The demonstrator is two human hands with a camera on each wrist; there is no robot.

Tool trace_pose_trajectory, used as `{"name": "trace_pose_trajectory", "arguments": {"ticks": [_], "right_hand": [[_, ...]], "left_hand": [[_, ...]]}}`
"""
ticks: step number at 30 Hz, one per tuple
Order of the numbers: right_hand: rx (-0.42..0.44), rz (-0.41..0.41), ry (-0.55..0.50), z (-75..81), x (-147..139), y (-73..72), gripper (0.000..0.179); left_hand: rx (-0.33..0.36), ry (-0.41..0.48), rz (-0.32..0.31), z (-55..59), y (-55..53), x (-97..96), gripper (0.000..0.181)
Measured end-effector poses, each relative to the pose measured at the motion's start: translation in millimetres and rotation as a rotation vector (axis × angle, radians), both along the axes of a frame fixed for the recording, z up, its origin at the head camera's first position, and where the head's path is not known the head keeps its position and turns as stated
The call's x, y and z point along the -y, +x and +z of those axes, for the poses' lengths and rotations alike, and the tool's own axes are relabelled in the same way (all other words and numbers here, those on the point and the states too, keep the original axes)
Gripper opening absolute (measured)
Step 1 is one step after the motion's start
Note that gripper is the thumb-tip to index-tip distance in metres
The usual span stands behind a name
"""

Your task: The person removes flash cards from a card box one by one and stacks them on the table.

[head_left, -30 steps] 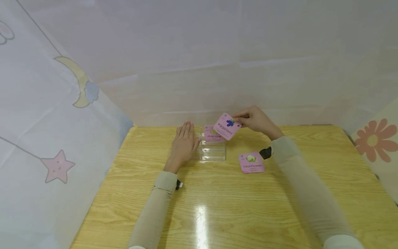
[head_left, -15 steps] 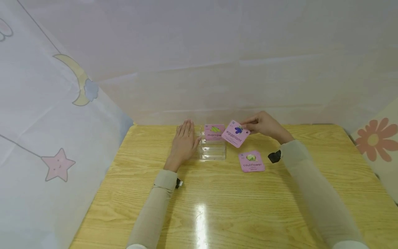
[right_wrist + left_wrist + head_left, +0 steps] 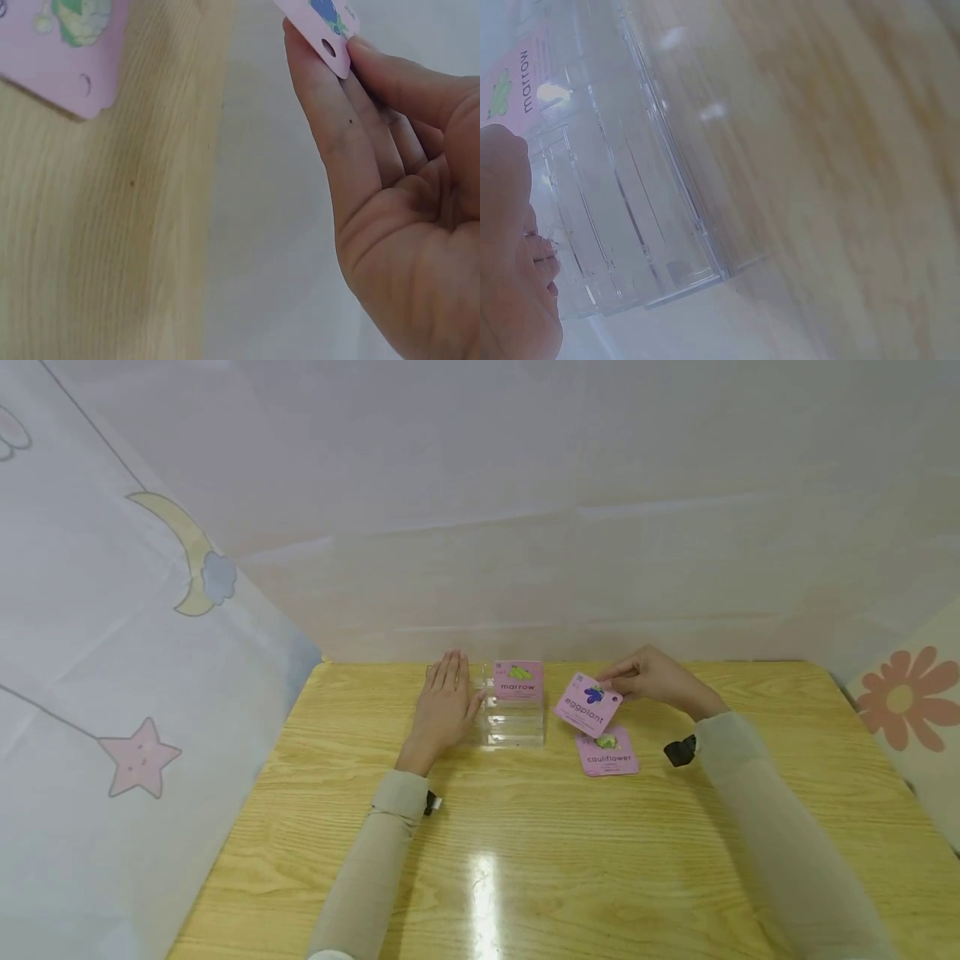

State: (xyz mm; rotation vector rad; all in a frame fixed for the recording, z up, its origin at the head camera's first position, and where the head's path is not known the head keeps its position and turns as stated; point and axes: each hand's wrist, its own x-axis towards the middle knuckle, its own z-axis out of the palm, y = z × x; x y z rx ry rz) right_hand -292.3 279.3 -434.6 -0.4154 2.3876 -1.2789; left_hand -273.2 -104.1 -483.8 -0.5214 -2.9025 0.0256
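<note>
My right hand pinches the pink eggplant card by its corner with the punched hole, between thumb and fingers, as the right wrist view also shows. In the head view this card overlaps the top of the pink cauliflower card, which lies on the table. My left hand lies with straight fingers on the left part of a clear plastic rack, hiding that part from above. A pink marrow card stands in the back of the rack, right of the left hand.
The wooden table ends at a back edge against a pale cloth wall. A second printed cloth with a moon and a star hangs along the left side. Black wrist cameras sit at both cuffs.
My right hand has moved right and toward me with the eggplant card, away from the marrow card and over the cauliflower card's top. The left hand has stayed in place.
</note>
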Motion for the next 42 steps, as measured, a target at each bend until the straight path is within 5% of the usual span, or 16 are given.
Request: {"name": "trace_pose_trajectory", "arguments": {"ticks": [25,32,42], "right_hand": [[0.147,0.111,-0.004,-43.9,-24,7.1,0.035],[0.203,0.102,-0.013,-45.9,-25,10.8,0.034],[0.178,0.123,0.047,-43.2,-22,9.3,0.03]], "left_hand": [[-0.008,0.006,-0.006,-1.3,-0.4,0.0,0.078],[-0.005,-0.006,-0.005,-2.5,-2.2,0.2,0.079],[0.006,0.014,-0.002,-3.0,-1.8,0.3,0.078]]}}
